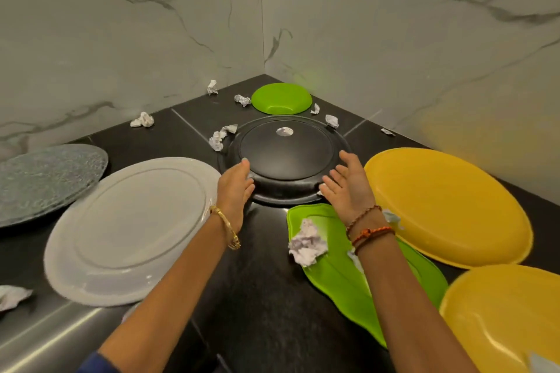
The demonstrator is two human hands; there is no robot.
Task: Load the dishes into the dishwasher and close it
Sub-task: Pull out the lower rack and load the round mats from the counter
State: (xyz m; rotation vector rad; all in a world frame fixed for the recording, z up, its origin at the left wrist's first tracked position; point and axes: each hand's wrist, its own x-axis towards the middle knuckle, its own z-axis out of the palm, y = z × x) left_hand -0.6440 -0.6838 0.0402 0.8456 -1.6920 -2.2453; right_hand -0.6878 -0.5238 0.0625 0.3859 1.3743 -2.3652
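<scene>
Crumpled paper scraps (307, 243) litter the black counter (263, 266) beneath marble walls (121, 24).

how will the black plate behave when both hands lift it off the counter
The black plate looks rigid, so it should probably lift flat without flexing. Its wide span suggests it may tilt unless the left hand and right hand grip opposite edges evenly. It seems to lie upside down with a smooth matte rim on the glossy counter, so it could slide before lifting.

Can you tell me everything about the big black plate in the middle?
The black plate is round, dark and matte, with a wide ridged rim and a small silvery sticker near its far side. It lies flat on the black counter in the corner. The left hand touches its near-left rim; the right hand is open at its near-right rim. Crumpled paper lies against its far-left edge.
</scene>
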